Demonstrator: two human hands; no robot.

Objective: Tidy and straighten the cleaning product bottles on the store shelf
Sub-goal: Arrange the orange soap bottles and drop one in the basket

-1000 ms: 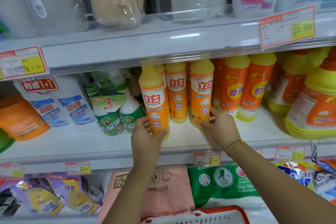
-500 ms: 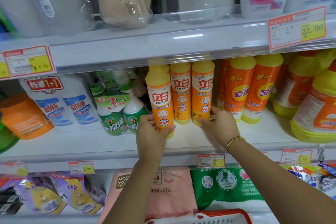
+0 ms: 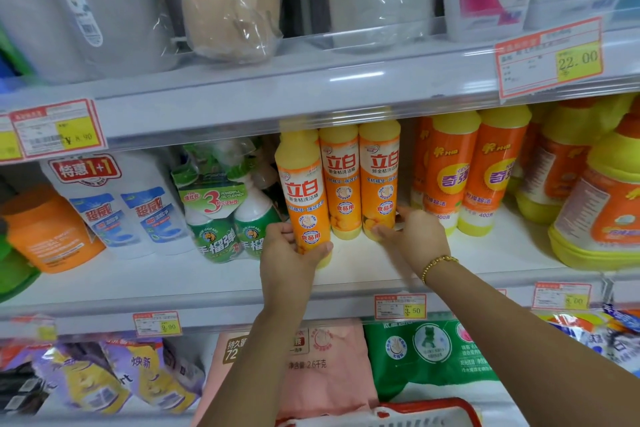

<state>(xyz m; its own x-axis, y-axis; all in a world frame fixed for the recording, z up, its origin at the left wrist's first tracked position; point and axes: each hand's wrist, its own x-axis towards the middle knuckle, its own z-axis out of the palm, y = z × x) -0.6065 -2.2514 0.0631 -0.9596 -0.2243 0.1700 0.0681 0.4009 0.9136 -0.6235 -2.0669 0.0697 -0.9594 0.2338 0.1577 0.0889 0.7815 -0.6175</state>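
Three yellow-orange dish soap bottles stand on the middle shelf (image 3: 363,274). The left bottle (image 3: 303,191) stands nearest the shelf's front edge, and my left hand (image 3: 289,253) grips its lower part, thumb across the front. The middle bottle (image 3: 341,180) and the right bottle (image 3: 379,177) stand side by side further back. My right hand (image 3: 414,236), wearing a gold bracelet, holds the base of the right bottle with thumb in front and fingers behind.
Orange bottles with yellow caps (image 3: 474,170) stand right of my right hand, larger jugs (image 3: 602,204) beyond. Green spray bottles (image 3: 235,218) and white refill pouches (image 3: 131,208) sit to the left. Price tags line the shelf edges. A red basket rim (image 3: 429,407) shows below.
The right bottle has slid back and sits beside the middle bottle. My left hand keeps hold of the front bottle, which now stands a little closer to the other two.
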